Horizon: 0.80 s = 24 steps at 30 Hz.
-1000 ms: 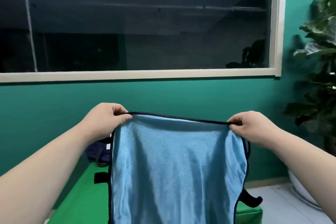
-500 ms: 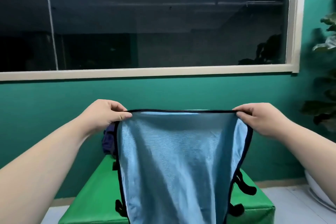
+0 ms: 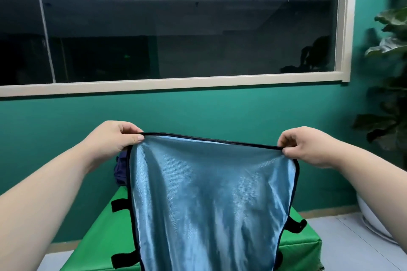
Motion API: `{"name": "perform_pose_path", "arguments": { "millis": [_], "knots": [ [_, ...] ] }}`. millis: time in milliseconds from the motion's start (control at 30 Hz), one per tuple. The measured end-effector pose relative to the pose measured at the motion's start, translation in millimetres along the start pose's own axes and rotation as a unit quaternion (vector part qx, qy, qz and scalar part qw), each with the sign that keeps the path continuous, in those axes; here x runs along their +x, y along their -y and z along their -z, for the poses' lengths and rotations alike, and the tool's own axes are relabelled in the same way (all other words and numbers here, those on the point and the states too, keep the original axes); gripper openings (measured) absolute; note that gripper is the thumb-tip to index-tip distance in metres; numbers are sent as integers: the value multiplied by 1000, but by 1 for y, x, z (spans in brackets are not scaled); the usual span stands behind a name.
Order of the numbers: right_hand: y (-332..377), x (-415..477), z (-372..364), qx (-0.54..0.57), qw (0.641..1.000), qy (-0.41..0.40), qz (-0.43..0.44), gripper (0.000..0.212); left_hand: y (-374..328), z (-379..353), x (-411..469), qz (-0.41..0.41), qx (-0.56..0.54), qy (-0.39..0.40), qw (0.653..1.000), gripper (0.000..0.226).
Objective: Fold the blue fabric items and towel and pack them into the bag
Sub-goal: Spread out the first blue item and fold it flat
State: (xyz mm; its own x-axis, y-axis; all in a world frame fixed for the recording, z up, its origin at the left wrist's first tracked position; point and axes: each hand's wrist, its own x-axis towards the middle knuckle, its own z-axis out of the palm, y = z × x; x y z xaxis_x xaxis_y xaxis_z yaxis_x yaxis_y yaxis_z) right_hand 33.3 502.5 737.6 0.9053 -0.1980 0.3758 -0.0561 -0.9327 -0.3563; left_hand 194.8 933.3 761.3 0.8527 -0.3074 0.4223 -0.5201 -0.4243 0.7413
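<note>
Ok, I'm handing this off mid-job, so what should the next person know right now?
Left hand pinches the top left corner of the blue fabric item; right hand pinches the top right.
It hangs spread, unfolded, above the green block.
A dark blue bundle lies on the block behind it; bag or not, unclear.
Done: nothing folded in view.
Left: fold it, then pack.

Left hand (image 3: 112, 138) and right hand (image 3: 307, 146) pinch the top corners of a blue cloth (image 3: 209, 200), hanging above a green block (image 3: 304, 246); a dark bag (image 3: 120, 169) sits behind.
</note>
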Motion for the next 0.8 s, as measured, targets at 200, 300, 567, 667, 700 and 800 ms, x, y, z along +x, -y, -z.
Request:
{"name": "perform_pose_path", "arguments": {
  "millis": [200, 300, 567, 667, 700, 800],
  "knots": [
    [-12, -6, -11, 33, 999, 7, -14, 18, 3, -6, 5, -6, -14, -35, 999, 12],
    [-18, -9, -16, 48, 999, 1, -16, 17, 9, -7, 5, -6, -18, -29, 999, 11],
    [-36, 1, -26, 198, 970, -141, -29, 19, 26, -20, 6, 14, -40, -17, 999, 5],
    [-41, 10, -32, 241, 960, -144, -25, 20, 35, -28, 11, 27, -56, -11, 998, 6],
    [-44, 13, -34, 257, 956, -140, -20, 21, 39, -31, 14, 30, -60, -10, 998, 8],
    [-55, 27, -45, 290, 949, -124, -15, 22, 53, -39, 27, 33, -62, -5, 998, 11]
  ]
}}
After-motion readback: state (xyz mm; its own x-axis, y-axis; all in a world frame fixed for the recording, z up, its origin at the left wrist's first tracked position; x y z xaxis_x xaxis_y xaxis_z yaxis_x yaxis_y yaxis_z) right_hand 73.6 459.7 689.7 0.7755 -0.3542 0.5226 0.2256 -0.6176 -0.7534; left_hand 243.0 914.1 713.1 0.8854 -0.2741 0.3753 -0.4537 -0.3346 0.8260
